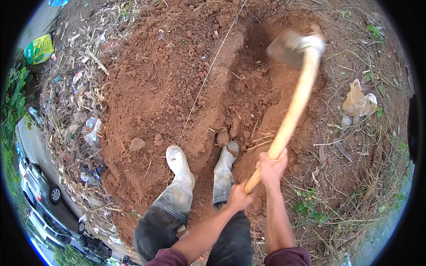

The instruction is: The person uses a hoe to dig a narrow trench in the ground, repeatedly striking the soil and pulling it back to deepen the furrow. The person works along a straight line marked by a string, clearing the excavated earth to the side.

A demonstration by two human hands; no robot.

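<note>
Both of my hands grip the long pale wooden handle of a hoe (290, 116). My left hand (240, 197) is wrapped round the handle's near end. Farther up the shaft, my right hand (272, 167) closes round it. The hoe's metal head, smeared by motion, is at the far right over a dug trench (253, 93) of reddish-brown soil; whether the blade touches the soil I cannot tell. My feet, in muddy white rubber boots (179, 162), stand at the near part of the dug ground.
A taut white string (207, 75) runs along the trench's left side, beside heaped loose soil (146, 88). Dry litter and plastic scraps lie at left, with a yellow-green bag (39, 49). Parked cars (49, 195) stand at lower left. A crumpled plastic bag (358, 101) lies in dry grass at right.
</note>
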